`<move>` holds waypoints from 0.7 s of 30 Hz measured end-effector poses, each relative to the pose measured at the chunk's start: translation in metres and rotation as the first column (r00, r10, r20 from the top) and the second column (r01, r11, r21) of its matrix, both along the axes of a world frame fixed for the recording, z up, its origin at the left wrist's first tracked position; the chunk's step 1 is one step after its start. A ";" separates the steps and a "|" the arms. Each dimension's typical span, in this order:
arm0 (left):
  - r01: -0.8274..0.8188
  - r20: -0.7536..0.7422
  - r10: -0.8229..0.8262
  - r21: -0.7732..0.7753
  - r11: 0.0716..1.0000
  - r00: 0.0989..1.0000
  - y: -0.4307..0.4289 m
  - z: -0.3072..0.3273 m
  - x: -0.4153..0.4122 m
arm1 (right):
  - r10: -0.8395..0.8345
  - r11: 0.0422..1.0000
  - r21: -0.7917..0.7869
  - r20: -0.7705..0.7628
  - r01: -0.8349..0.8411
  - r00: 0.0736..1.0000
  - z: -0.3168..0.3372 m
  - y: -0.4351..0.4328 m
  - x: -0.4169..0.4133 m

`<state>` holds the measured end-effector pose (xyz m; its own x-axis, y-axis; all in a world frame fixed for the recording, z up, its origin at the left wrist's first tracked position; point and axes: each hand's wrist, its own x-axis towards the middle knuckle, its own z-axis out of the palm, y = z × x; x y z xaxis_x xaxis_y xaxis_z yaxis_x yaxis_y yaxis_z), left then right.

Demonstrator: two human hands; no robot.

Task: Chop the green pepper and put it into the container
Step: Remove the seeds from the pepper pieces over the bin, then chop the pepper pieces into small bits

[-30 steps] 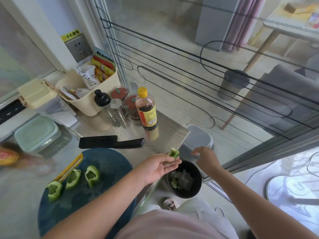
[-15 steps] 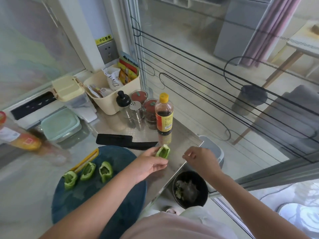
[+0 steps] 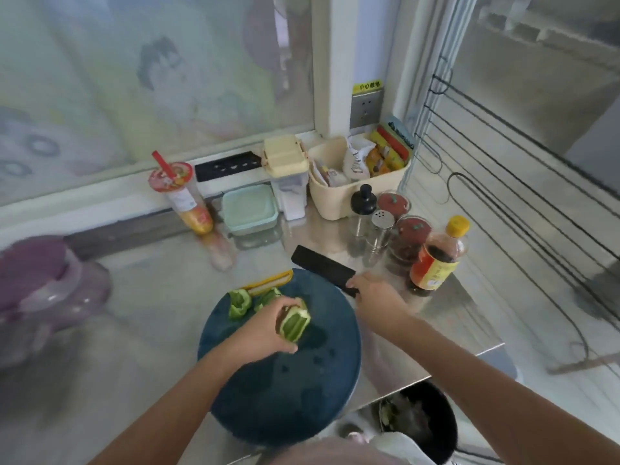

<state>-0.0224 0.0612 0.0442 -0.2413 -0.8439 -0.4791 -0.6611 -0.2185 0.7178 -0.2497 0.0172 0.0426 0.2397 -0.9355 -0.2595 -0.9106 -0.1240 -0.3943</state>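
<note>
Now in hand: the chopping step is judged to be only beginning; no chopped strips are seen anywhere.
Left hand: the left hand is closed round a pepper piece, which is pinched between thumb and fingers with its hollow cut face turned up towards the camera.
Pepper piece: it is held over the middle of the round dark-blue cutting board; whether it touches the board cannot be told.
Other pepper pieces: the other pepper pieces are lying at the far left edge of the board, just beside the held one.
Right hand: the right hand is laid over the handle of the knife; whether the fingers are fully wrapped round it cannot be told, as they are hidden and blurred.
Knife: its dark blade is lying flat on the steel counter, just beyond the board's far right edge.
Container: a lidded mint-green box stands at the back of the counter, well apart from the board; it is taken to be the likely destination, though this is not certain.
Next move: the knife would have to be lifted and brought over the board, and the held piece set down flat and steadied.
Care needed: the left fingertips should be tucked back from the blade, and the sauce bottle near the right hand should be cleared on the lift.
</note>
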 end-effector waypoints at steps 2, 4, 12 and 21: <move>-0.028 0.036 0.028 -0.015 1.000 0.999 0.011 -0.009 0.014 | 0.032 0.999 0.039 -0.103 -0.028 0.994 -0.011 -0.009 0.011; -0.041 0.097 0.045 -0.042 0.998 0.994 0.020 -0.019 0.022 | 0.051 0.998 0.049 -0.197 -0.042 0.979 -0.020 -0.016 0.017; -0.024 0.269 0.053 -0.108 0.994 0.962 0.039 -0.042 0.039 | 0.015 1.000 0.012 -0.325 -0.012 0.946 -0.045 -0.026 0.021; -0.113 0.409 0.250 -0.330 0.937 0.878 0.030 -0.025 0.024 | -0.083 0.992 0.073 -0.261 0.105 0.962 -0.050 -0.037 0.011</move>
<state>0.0012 0.0910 0.0193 0.1070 -0.9678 -0.2279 -0.8895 -0.1956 0.4129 -0.2387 -0.0199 -0.0072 0.0665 -0.9224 -0.3805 -0.9884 -0.0088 -0.1513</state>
